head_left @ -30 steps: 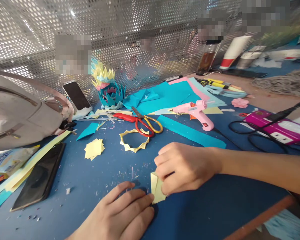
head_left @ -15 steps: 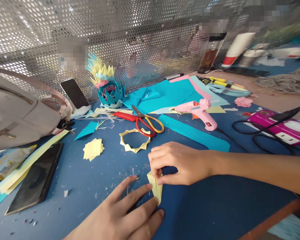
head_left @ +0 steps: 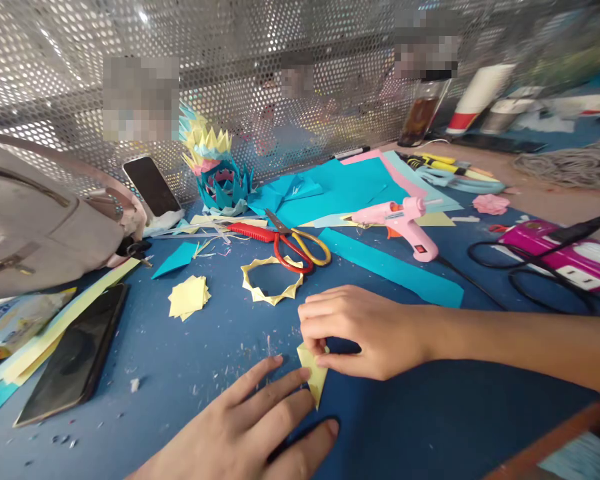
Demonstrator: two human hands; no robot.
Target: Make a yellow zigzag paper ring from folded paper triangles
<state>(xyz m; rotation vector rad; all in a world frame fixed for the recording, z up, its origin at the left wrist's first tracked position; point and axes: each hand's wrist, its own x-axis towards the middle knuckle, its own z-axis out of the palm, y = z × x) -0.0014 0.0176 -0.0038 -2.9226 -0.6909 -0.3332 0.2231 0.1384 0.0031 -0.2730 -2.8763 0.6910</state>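
A small folded yellow paper piece (head_left: 314, 373) lies on the blue table between my hands. My right hand (head_left: 363, 330) pinches its upper corner between thumb and curled fingers. My left hand (head_left: 250, 427) lies flat with fingers stretched out, fingertips touching the paper's left edge. A ring of folded yellow paper points (head_left: 273, 281) sits just beyond my right hand, and a stack of yellow squares (head_left: 187, 297) lies further left.
Red and yellow scissors (head_left: 285, 243), a pink glue gun (head_left: 400, 220) with its cord, teal paper sheets (head_left: 340, 190) and a teal strip (head_left: 395, 268) lie behind. A paper crown model (head_left: 217, 173), two phones (head_left: 70, 357), a grey bag (head_left: 40, 220) and a magenta power strip (head_left: 560, 253) surround them.
My right hand has shifted from covering the paper to pinching its top corner. My left hand slid forward with fingers spread against the paper's left edge.
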